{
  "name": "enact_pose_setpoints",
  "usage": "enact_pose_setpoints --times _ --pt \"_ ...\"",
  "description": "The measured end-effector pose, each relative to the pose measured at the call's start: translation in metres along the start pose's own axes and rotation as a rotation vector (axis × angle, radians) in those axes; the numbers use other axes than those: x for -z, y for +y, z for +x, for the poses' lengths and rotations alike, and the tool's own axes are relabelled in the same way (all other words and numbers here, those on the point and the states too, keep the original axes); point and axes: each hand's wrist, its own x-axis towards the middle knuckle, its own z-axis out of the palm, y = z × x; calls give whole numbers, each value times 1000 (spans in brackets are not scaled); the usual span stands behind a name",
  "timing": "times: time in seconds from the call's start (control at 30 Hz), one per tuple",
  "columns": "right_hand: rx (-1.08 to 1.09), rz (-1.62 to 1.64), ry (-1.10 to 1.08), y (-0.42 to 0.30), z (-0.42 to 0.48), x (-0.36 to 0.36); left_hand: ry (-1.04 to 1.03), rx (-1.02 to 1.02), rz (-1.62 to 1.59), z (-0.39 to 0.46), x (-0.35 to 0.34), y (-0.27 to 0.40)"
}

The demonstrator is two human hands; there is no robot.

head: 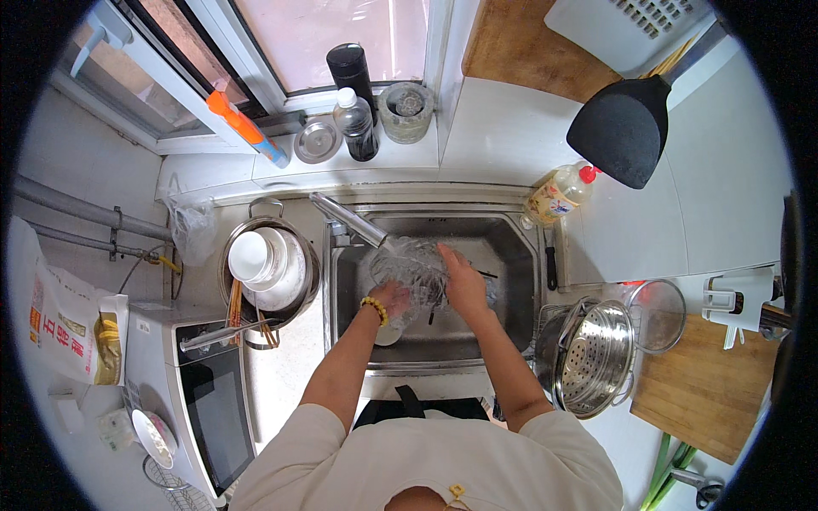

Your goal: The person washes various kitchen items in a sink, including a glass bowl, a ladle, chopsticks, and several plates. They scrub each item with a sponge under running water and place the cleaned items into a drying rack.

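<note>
A stainless steel sink (511, 319) lies before me, with a metal faucet (348, 218) reaching over it from the back left. Under its spout is a crumpled, shiny clear mass (418, 268), perhaps a glass or plastic item with water on it. My left hand (391, 297), with a yellow bead bracelet at the wrist, touches its lower left side; whether the fingers grip is blurred. My right hand (461, 281) lies along its right side, fingers extended towards the faucet. A small pale round dish (387, 336) sits below my left hand. Dark thin pieces show near my right hand.
Left of the sink stands a steel pot (313, 274) with white bowls (250, 255) and chopsticks, beside a microwave (214, 396). At right are a steamer pot (597, 358), a knife (551, 259) and a wooden board (709, 383). A soap bottle (555, 199) stands behind.
</note>
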Motion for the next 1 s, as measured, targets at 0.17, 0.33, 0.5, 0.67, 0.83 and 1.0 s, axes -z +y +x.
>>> enact_pose_setpoints --times 0.17,0.33,0.5,0.67,0.83,1.0 --pt "154 -19 44 -11 3 12 -85 -217 -42 -9 18 25" --pt "207 48 21 -24 9 18 45 -567 113 -42 28 47" --pt "344 193 52 -14 12 16 73 -769 464 -91 18 58" --pt "356 377 61 -2 12 2 261 -904 692 -117 14 52" --pt "277 528 10 -13 20 -5 502 -1070 888 -139 17 50" --pt "134 1186 -388 1 19 -13 674 -1196 1058 -179 8 46"
